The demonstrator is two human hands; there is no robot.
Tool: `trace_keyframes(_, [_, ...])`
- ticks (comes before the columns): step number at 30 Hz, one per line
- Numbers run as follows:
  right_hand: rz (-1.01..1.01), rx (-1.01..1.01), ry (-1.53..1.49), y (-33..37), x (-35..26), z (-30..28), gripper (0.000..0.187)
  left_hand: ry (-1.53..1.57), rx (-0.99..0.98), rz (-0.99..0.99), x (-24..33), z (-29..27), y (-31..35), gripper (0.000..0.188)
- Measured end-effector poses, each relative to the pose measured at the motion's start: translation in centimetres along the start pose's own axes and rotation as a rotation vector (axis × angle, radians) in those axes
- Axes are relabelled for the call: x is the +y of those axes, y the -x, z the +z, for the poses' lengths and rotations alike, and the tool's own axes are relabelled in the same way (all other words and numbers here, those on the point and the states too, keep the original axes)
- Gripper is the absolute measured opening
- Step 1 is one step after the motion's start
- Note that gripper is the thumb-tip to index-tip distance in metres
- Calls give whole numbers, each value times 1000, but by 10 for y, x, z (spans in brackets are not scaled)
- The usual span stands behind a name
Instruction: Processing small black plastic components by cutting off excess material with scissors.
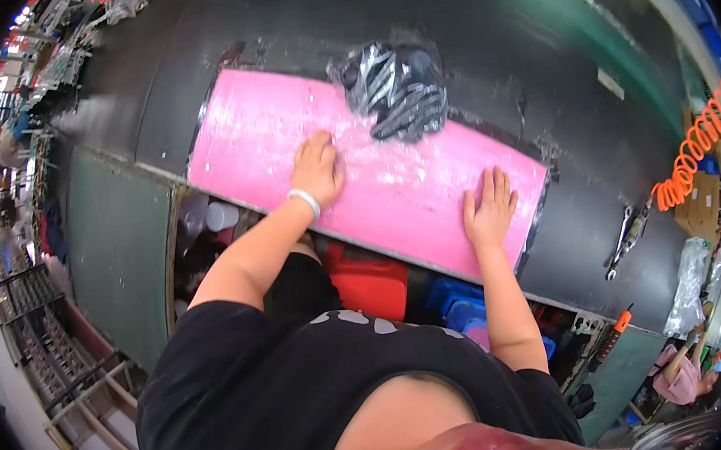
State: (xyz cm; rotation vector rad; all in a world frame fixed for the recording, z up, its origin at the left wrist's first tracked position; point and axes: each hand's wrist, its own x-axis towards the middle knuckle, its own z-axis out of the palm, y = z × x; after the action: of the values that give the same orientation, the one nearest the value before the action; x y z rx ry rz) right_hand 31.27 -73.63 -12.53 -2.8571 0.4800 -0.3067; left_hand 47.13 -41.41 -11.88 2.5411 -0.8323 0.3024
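Observation:
A pink mat [400, 186] with a shiny, scuffed surface lies along the near edge of the dark workbench. My left hand [317, 168] rests palm down on its left half, fingers stretched out, a pale band round the wrist. Toward the mat's right end, my right hand [490, 206] also lies flat with its fingers spread. Neither hand holds anything. Beyond my hands, a clear plastic bag [395, 91] with dark contents sits over the mat's far edge. What exactly is in the bag cannot be made out.
Wrenches [622, 239] lie on the bench at the right, near an orange coiled hose [700, 140] and a cardboard box [699, 205]. Under the bench front are a red bin [369, 285] and blue containers [463, 302]. Other people are at both sides, farther off.

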Motion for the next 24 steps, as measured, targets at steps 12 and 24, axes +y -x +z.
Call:
trace_keyframes(12, [1, -135, 252, -22, 3, -14, 42, 174, -146, 9, -2, -2, 0, 29])
trace_keyframes(24, [-920, 428, 36, -520, -301, -189, 32, 202, -141, -24, -19, -16, -3, 32])
